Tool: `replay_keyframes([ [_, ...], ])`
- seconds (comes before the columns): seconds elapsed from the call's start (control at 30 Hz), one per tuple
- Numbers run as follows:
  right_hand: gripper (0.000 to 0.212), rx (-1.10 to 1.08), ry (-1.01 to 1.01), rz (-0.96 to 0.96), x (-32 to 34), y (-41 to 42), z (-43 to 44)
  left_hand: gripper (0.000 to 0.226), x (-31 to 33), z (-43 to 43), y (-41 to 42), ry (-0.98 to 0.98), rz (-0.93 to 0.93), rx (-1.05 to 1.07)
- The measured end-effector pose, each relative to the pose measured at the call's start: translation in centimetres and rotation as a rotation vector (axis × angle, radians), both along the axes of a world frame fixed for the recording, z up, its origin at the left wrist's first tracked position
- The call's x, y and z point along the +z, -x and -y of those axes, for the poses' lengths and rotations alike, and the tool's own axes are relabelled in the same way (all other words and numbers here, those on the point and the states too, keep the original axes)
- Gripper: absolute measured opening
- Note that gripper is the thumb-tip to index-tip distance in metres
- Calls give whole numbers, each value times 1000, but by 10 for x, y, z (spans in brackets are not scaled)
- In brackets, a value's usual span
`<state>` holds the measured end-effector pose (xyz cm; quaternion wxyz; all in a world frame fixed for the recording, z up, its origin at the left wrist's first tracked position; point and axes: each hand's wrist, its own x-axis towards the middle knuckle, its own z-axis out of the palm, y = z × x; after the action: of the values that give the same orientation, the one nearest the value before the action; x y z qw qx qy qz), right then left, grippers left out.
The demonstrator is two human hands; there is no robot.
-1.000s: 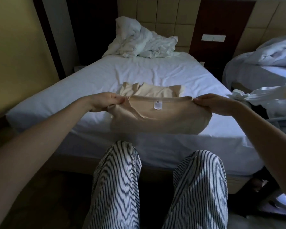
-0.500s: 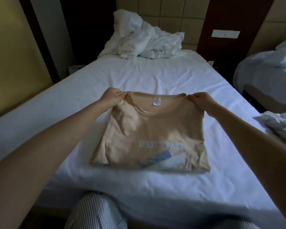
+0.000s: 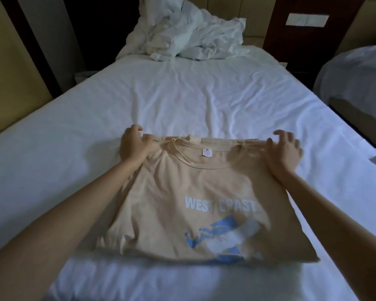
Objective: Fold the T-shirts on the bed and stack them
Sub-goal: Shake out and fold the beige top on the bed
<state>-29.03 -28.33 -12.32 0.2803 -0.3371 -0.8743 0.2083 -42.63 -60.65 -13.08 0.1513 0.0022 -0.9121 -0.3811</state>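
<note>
Your soft beige T-shirt (image 3: 182, 192) lies flat on the near part of the bed (image 3: 204, 94). It is folded to a rough rectangle, ribbed collar away from you and white lettering and blue print facing up. Your left hand (image 3: 134, 146) pinches its far left corner with curled fingers. Your right hand (image 3: 285, 151) rests on the far right corner, fingers loose and spread. Beyond lie creased white sheet and a rumpled duvet (image 3: 182, 35).

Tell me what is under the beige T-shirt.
The beige T-shirt lies flat on the white sheet, which shows all round it. More beige fabric peeks out past the collar; whether it is a folded-under part or another shirt is covered.
</note>
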Motion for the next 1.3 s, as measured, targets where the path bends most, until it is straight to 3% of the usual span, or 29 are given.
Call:
replay_keyframes([
  [0.13,28,6,250,241,-1,-8,-25,34,-2,9,10,122,187,-97],
  [0.23,20,92,363,89,8,-4,-28,19,6,4,9,-27,128,-174],
  [0.33,28,48,418,-119,16,0,-34,21,13,13,15,-125,-12,-76],
  [0.4,30,-11,463,-160,13,2,-45,22,11,25,22,-86,8,-19],
  [0.53,29,-9,449,-90,0,6,-49,25,3,32,31,67,126,-50],
  [0.7,53,27,533,-60,8,-10,-42,40,16,36,15,-65,235,-61],
  [0.83,74,34,356,66,2,-65,-23,61,16,55,-33,240,290,-1],
  [0.93,58,27,222,254,-13,-104,2,57,10,62,-72,361,296,-18],
  [1.0,37,23,225,256,-11,-111,18,44,8,59,-85,405,274,-52],
  [1.1,24,170,315,179,0,-107,33,32,10,55,-97,392,232,-71],
  [1.2,28,138,445,-58,6,-115,30,29,11,66,-102,285,202,-70],
  [1.3,33,38,510,-46,10,-134,19,30,12,81,-112,176,216,-90],
])
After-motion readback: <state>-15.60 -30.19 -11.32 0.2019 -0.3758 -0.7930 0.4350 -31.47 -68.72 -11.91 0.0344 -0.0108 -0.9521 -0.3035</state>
